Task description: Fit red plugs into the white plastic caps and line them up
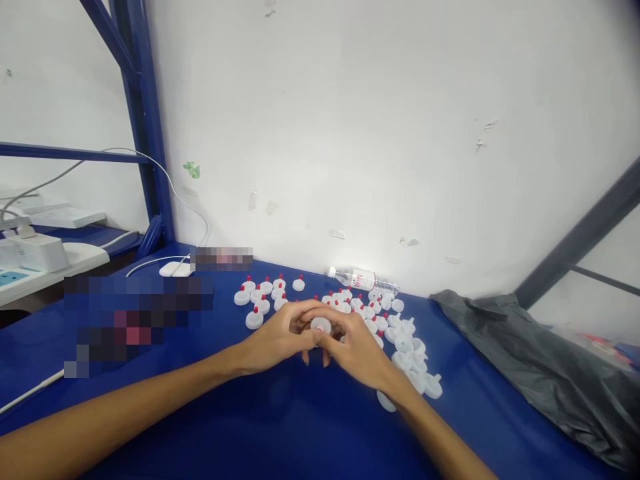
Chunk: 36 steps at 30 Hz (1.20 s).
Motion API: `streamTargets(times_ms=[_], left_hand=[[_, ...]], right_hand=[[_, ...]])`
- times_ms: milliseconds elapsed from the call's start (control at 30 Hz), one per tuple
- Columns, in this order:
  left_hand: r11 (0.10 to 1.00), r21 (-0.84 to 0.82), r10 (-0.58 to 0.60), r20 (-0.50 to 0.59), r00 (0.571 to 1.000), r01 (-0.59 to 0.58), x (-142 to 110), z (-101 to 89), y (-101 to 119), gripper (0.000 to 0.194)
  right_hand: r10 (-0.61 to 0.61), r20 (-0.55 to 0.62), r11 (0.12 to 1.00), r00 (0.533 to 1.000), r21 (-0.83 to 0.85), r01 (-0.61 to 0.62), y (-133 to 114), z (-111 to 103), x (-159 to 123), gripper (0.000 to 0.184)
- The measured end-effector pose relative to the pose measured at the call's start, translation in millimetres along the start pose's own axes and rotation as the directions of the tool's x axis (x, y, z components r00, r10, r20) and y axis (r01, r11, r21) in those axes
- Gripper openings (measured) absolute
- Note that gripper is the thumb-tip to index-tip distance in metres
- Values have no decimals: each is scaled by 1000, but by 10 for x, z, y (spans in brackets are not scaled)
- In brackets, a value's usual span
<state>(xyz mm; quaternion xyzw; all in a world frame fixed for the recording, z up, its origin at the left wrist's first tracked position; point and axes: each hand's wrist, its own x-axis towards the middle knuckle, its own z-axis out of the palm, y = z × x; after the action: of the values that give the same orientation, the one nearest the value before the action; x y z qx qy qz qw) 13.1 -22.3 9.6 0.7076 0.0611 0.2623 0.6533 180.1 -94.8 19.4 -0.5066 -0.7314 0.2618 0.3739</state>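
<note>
My left hand (280,337) and my right hand (353,337) meet in front of me, fingers curled round one white plastic nozzle cap (321,325). A bit of red shows on it beside the thumbs; the fingers hide the rest. Behind and left of my hands stand several white nozzle caps with red tips (255,320). More red-tipped caps (381,323) lie just beyond my right hand. To the right of that hand is a heap of white nozzle caps without red tips (403,361), some overturned and lying against one another.
A clear plastic bottle (363,279) lies on its side by the wall. Dark grey plastic sheeting (540,373) covers the right side of the blue table (225,433). A white device with a cable (176,269) sits at the back left, near a blue metal post (150,120). Blurred patches hide things at left.
</note>
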Motion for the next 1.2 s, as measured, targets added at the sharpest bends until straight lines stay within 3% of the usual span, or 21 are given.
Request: streamTargets(times_ms=[133,400,467,533,567,633,733,867,900,1033,1200], left_hand=[[1000,19,3,19,1000,-3,20,8,72,29],[999,39,-12,5,1000,12,17,46,141,41],[995,100,7,-49,999,-2,20,32,130,43],[959,283,51,-166,985,-2,26,-8,101,40],[907,420,90,-226,970,13,29,-38,78,36],[699,714,197,-258,946,50,32,-103,23,26],[355,935,253,-108,961,11,24,-169,-51,16],[223,975,165,-15,986,-23,-6,-130,-54,12],[189,982,142,-6,990,-21,-14,-107,-40,11],[55,996,45,65,997,-68,-40,-52,11,6],[-43,987,-22,152,988,-152,-60,-98,-4,9]], right_hand=[[18,4,999,1000,50,-18,-49,-16,-16,31],[38,11,998,999,41,-39,-129,-58,-18,33],[14,-36,1000,999,-10,-14,-143,-111,-3,31],[-39,-153,992,988,-126,19,-130,-227,11,28],[-67,-229,979,971,-201,20,-102,-314,14,28],[-103,-388,942,916,-333,-35,12,-541,9,31],[-60,-588,868,807,-430,-249,339,-964,-47,39],[96,-777,714,622,-382,-587,886,-1452,-215,34],[123,-791,690,600,-366,-624,1005,-1530,-264,34],[213,-778,621,591,-359,-697,1344,-1661,-406,29],[312,-681,603,662,-396,-692,1521,-1634,-441,25]])
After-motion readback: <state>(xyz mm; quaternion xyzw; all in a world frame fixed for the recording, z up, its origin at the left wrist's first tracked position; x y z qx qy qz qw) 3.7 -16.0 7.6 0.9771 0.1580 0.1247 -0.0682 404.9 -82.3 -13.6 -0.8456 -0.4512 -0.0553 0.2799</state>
